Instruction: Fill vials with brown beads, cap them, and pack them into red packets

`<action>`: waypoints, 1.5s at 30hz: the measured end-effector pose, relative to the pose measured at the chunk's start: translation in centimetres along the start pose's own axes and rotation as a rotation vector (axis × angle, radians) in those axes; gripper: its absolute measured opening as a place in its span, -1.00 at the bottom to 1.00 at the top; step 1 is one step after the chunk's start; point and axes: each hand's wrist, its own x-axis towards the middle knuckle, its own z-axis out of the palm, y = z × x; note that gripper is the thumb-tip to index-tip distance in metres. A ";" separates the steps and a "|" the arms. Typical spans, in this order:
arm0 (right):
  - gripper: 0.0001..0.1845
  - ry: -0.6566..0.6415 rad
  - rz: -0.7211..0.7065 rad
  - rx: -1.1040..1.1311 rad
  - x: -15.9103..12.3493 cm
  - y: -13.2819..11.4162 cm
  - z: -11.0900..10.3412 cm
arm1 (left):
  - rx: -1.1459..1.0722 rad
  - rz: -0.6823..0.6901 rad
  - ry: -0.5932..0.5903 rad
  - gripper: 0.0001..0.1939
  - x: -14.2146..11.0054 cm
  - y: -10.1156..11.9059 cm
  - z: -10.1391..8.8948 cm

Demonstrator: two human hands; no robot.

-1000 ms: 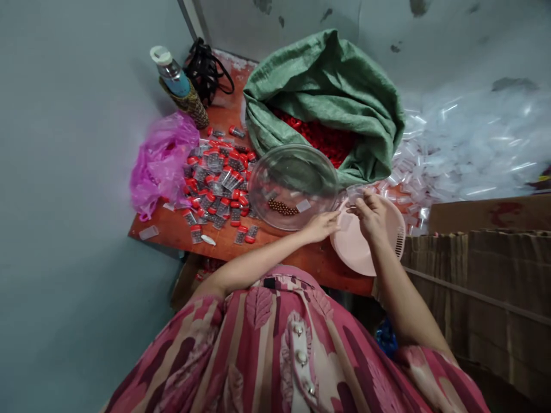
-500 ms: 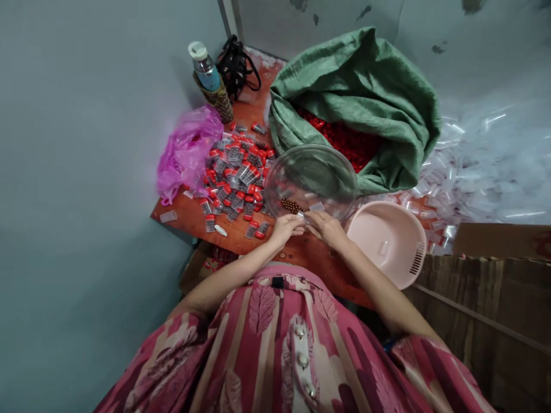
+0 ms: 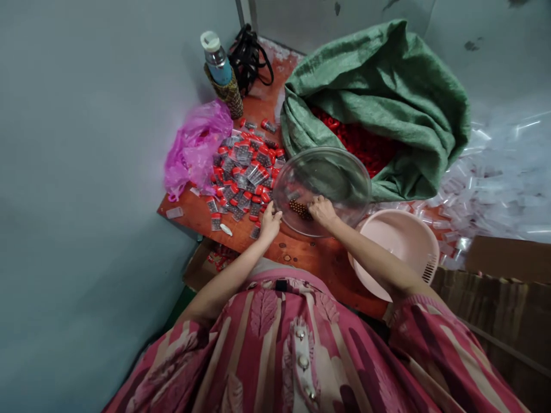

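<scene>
Filled, capped containers [image 3: 246,175] lie piled; beads [image 3: 297,207] remain in the bowl [image 3: 350,192], right hand [image 3: 323,213] at them, left hand [image 3: 270,223] beside (can't tell either's grip)

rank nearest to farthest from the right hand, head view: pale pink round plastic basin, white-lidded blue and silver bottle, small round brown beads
1. brown beads: beside the right hand, in the clear round plastic bowl
2. pink basin: to the right
3. bottle: back left

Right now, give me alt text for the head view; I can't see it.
The right hand is in a clear bowl, by some beads; the left hand is beside the bowl. Red-capped tubes lie left, a green sack behind.
</scene>
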 end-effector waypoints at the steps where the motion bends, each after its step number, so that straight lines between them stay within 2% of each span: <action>1: -0.70 -0.005 -0.005 0.017 0.1 -0.4 0.4 | -0.037 -0.021 -0.023 -0.52 -0.1 0.1 0.1; 5: -0.66 0.029 0.010 0.110 0.6 -1.8 1.2 | -0.085 -0.012 -0.069 -0.55 -1.1 1.1 0.2; 9: -0.60 0.115 0.043 0.236 1.5 -2.5 1.0 | -0.075 0.019 -0.091 -0.57 -1.9 1.8 0.1; 16: -0.52 0.240 -0.006 0.521 3.0 -2.6 1.3 | -0.078 0.030 -0.086 -0.57 -1.5 0.8 0.1; 19: -0.49 0.280 0.003 0.627 2.7 -2.6 1.8 | -0.089 0.002 -0.106 -0.55 -0.9 0.3 0.0; 21: -0.48 0.320 0.016 0.792 2.0 -2.5 1.9 | -0.022 0.008 -0.107 -0.52 -0.6 0.5 -0.3; 23: -0.47 0.369 0.026 1.054 1.0 -2.2 1.8 | 0.122 0.092 -0.055 -0.48 -0.6 1.2 -0.8; 26: -0.44 0.411 0.044 1.375 -0.6 -1.8 0.9 | 0.289 0.325 0.029 -0.46 -1.2 3.0 -1.5; 28: -0.44 0.405 0.055 1.481 -1.6 -1.9 0.1 | 0.290 0.439 -0.017 -0.48 -1.7 4.4 -1.6; 30: -0.48 0.403 0.062 1.541 -2.6 -2.2 -0.7 | 0.211 0.461 -0.150 -0.47 -1.9 5.4 -1.2; 33: -0.51 0.446 0.047 1.570 -3.8 -2.8 -1.5 | 0.074 0.413 -0.343 -0.49 -1.8 6.2 0.1; 37: -0.59 0.505 0.063 1.443 -5.3 -2.5 -2.2 | -0.040 0.346 -0.399 -0.64 -1.3 6.4 1.5; 41: -0.64 0.603 0.104 1.201 -7.2 -0.8 -3.9 | -0.198 0.275 -0.512 -0.61 -1.5 6.8 1.8; 43: -0.67 0.666 0.037 1.060 -7.9 0.1 -5.0 | -0.180 0.297 -0.554 -0.62 -1.7 7.2 1.6; 45: -0.70 0.654 -0.133 0.881 -8.5 0.8 -6.2 | -0.119 0.328 -0.586 -0.65 -2.0 7.7 1.3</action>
